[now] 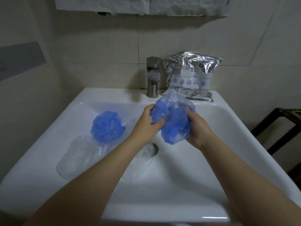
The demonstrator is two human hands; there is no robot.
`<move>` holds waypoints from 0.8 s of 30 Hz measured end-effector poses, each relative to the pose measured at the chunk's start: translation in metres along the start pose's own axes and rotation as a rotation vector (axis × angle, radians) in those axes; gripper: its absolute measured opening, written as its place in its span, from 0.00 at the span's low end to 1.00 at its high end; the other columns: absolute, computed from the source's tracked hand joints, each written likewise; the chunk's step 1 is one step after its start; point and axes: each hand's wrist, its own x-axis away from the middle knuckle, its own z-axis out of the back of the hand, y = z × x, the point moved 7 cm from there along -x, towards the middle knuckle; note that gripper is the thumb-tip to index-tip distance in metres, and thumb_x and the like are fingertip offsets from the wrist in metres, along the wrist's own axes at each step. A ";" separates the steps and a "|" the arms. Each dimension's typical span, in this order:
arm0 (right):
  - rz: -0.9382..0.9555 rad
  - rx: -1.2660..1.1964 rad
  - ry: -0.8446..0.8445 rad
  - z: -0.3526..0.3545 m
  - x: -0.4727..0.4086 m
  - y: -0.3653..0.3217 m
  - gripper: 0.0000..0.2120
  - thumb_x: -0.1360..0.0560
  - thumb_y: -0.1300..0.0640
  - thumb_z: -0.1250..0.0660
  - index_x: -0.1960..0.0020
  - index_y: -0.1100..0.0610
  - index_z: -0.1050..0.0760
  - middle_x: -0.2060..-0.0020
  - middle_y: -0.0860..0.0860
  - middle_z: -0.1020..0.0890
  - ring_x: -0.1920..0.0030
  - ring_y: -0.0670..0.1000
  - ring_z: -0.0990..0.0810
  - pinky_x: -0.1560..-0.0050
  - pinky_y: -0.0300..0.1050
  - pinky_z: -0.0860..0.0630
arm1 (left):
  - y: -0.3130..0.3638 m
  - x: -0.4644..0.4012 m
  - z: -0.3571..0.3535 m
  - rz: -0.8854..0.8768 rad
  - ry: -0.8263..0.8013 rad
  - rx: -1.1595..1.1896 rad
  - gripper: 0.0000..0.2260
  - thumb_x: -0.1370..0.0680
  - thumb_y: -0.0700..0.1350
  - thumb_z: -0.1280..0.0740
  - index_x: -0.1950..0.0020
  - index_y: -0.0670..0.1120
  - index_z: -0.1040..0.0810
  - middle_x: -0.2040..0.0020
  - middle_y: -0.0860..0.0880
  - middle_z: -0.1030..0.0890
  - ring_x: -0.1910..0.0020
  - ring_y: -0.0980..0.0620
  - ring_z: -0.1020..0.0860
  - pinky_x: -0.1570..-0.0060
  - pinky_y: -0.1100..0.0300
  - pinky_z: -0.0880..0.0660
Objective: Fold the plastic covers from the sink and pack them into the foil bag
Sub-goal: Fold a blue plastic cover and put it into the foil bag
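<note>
We hold a crumpled blue cover (172, 121) above the white sink (244, 144), at about 12 o'clock from the drain (154, 148). Our left hand (147, 123) grips its left side, fingers (150, 109) curled over the top edge, thumb pressed into the plastic. Our right hand (197, 129) grips the right side from below, fingers curled round the bunched plastic, thumb on top. Both hands pinch the cover between them.

A second blue cover (107, 126) lies balled up in the basin at 9 o'clock from the drain, resting on the upper end of a clear cover (79, 154), which spreads out toward 8 o'clock. Another clear cover (140, 170) lies in the basin at 6 o'clock from the drain, partly hidden by our left forearm.

The foil bag (189, 77) stands on the sink's back ledge at 1 o'clock, leaning on the tiled wall, just beside the metal tap (153, 77), which sits at 12 o'clock.
</note>
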 end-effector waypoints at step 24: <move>0.046 1.738 -0.392 -0.023 0.030 0.000 0.20 0.27 0.50 0.44 0.36 0.47 0.28 0.39 0.44 0.28 0.34 0.48 0.35 0.35 0.41 0.44 | 0.007 0.020 0.009 0.164 -0.323 -0.105 0.19 0.29 0.62 0.37 0.71 0.50 0.22 0.71 0.53 0.22 0.69 0.58 0.25 0.62 0.64 0.31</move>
